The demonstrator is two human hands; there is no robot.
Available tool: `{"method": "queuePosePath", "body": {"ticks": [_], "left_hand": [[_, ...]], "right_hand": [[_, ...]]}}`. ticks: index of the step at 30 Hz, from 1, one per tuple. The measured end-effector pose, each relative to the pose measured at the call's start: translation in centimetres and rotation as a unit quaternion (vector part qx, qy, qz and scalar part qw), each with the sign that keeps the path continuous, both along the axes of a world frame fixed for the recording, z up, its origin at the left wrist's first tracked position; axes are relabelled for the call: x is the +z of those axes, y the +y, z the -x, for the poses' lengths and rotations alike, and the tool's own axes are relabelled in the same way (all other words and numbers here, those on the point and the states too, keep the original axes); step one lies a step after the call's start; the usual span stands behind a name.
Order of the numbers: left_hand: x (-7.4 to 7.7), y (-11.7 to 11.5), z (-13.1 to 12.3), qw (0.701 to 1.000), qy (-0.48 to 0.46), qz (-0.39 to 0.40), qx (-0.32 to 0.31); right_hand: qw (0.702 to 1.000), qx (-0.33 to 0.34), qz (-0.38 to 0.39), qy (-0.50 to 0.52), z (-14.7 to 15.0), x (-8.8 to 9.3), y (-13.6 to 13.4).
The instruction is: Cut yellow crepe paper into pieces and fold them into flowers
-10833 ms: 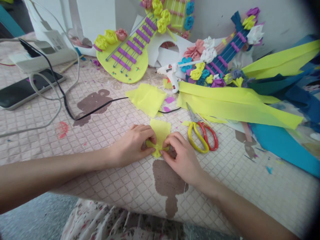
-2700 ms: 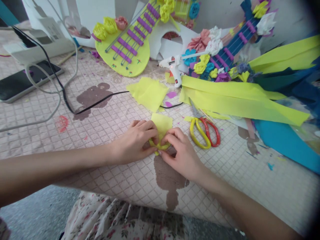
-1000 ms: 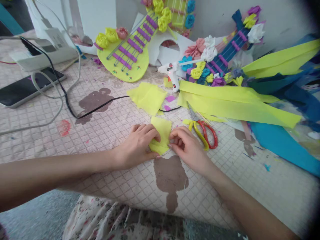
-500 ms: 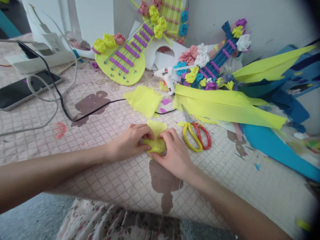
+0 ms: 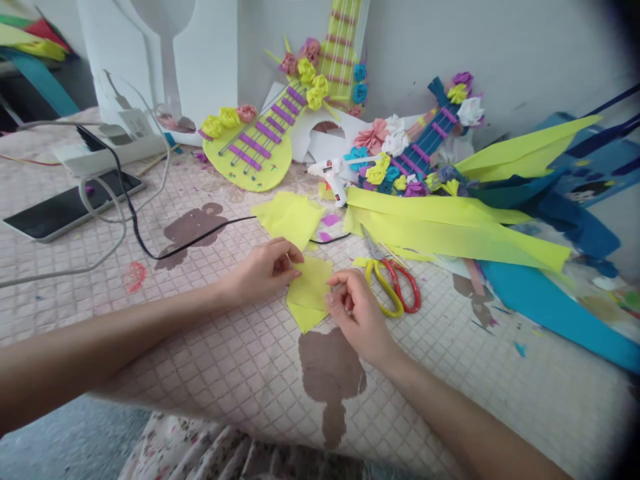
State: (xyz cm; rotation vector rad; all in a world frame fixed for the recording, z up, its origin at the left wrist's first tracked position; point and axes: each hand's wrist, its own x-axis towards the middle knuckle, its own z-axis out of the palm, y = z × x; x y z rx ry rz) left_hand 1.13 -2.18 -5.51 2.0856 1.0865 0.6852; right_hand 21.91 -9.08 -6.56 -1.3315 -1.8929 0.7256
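Observation:
A small piece of yellow crepe paper [image 5: 311, 287] lies between my hands, spread out, with its lower end tapering to a point. My left hand [image 5: 265, 270] pinches its left edge between thumb and fingers. At the right edge, the curled fingers and thumb of my right hand [image 5: 357, 313] close on the paper. Just beyond lies a stack of yellow crepe paper pieces [image 5: 291, 217]. Scissors [image 5: 393, 283] with one yellow and one red handle rest right of my right hand.
A white glue gun [image 5: 333, 179] stands behind, its black cord running left. Yellow crepe strips [image 5: 450, 223] and a blue strip [image 5: 560, 307] lie on the right. Decorated paper guitars [image 5: 260, 150] lean at the back. A phone [image 5: 65, 207] and a power strip [image 5: 115, 150] are left.
The yellow paper, earlier bunched between my fingers, is now spread out. My hands have moved apart to its two side edges. The view has tilted slightly.

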Motion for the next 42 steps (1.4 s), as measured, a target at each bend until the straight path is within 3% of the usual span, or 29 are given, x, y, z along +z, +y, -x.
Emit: {"method": "queuePosePath", "body": {"ticks": [8,17,21,25,28,31,34,38,42], "left_hand": [[0.7,1.6,-1.3,0.987,0.159,-0.029,-0.004],[0.6,1.3,-0.8,0.999,0.044,0.024,-0.001],[0.9,1.0,-0.8,0.995,-0.018,0.08,-0.055],[1.0,0.4,-1.2,0.977,-0.115,0.151,-0.098],[1.3,0.2,-1.4,0.945,-0.181,0.242,-0.122],[1.4,0.1,-1.2,0.914,-0.192,0.316,-0.167],[1.2,0.1,-1.0,0.916,-0.164,0.328,-0.162],[1.2,0.3,-0.6,0.929,-0.12,0.32,-0.145],[1.9,0.9,0.3,0.922,-0.064,0.335,-0.184]], "right_hand": [[0.999,-0.004,0.017,0.032,-0.1,0.0,-0.1],[0.993,-0.042,0.061,0.089,-0.2,-0.3,0.4],[0.989,-0.04,0.081,0.116,-0.3,-0.4,0.9],[0.982,-0.026,0.117,0.144,-0.5,-0.3,1.1],[0.96,-0.073,0.13,0.239,-0.6,-0.1,1.1],[0.926,-0.125,0.116,0.336,-0.6,0.0,1.1],[0.914,-0.144,0.114,0.361,-0.6,-0.1,1.1],[0.928,-0.1,0.128,0.336,-0.6,-0.1,1.0],[0.931,-0.018,0.159,0.327,-1.0,0.4,1.2]]}}
